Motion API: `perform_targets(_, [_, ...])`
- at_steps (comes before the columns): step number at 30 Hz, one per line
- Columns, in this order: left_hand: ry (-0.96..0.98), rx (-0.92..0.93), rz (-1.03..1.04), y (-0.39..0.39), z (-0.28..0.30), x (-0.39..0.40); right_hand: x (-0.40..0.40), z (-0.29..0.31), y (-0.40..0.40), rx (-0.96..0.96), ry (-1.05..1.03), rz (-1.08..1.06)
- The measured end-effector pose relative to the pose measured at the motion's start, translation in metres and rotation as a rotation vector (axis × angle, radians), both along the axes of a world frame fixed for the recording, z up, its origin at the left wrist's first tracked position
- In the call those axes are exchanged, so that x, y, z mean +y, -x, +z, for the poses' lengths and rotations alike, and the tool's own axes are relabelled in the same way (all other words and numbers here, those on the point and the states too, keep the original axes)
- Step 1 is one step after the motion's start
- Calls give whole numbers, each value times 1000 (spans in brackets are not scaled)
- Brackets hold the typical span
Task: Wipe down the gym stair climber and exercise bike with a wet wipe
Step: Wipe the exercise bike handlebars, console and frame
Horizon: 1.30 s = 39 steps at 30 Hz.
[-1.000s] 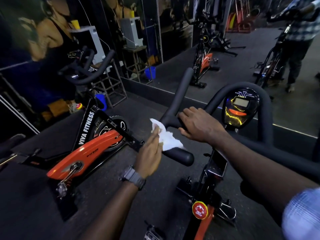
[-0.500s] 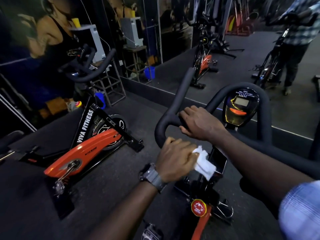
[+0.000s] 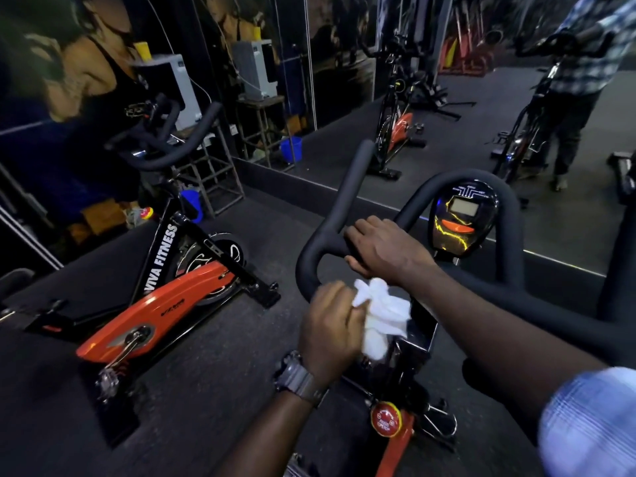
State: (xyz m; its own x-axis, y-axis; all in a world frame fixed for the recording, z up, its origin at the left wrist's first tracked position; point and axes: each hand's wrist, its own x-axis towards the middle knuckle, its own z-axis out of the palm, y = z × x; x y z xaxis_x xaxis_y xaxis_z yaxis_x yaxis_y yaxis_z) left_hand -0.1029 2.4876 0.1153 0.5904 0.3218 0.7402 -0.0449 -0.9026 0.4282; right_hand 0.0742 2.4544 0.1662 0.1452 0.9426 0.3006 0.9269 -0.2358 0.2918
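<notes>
Head view: the left hand (image 3: 330, 325), a wristwatch (image 3: 297, 378) on its wrist, grips a crumpled white wet wipe (image 3: 382, 315) against the near end of the black handlebar (image 3: 309, 259) of the exercise bike, just below centre frame. The right hand (image 3: 382, 249) is curled round the same handlebar at 12 o'clock from the wipe, with the bike's display console (image 3: 461, 218) at 2 o'clock. 1 second orange spin bike (image 3: 165, 304) marked VIVA FITNESS stands at 9 o'clock, before a wall mirror (image 3: 447, 98).
</notes>
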Motion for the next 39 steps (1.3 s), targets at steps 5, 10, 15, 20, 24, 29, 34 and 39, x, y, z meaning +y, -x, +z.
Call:
perform_targets(5, [230,34,339,8,-28,53,3,-3,-2,-11,-18,14])
perform_targets(10, [831,257,287,-28,-15,116,4,-3,-3,-24,-19,13])
perform_targets(15, [1043,515,148,-85,48,127,6,-6,-5,-52,-14,-20])
perform_targets(20, [943,517,141,-143,66,136,8,-10,-6,-43,-31,-12])
perform_targets(24, [709,628,88,-138,58,131,9,-12,-7,-45,-38,-10])
perform_targets(29, [495,741,46,-101,26,132,10,-14,-7,-35,-62,3])
perform_targets(34, [424,780,226,-136,37,130,10,-13,-5,-24,-34,-13])
perform_targets(39, [461,664,132,-175,51,137,13,-10,-6,-8,9,-44])
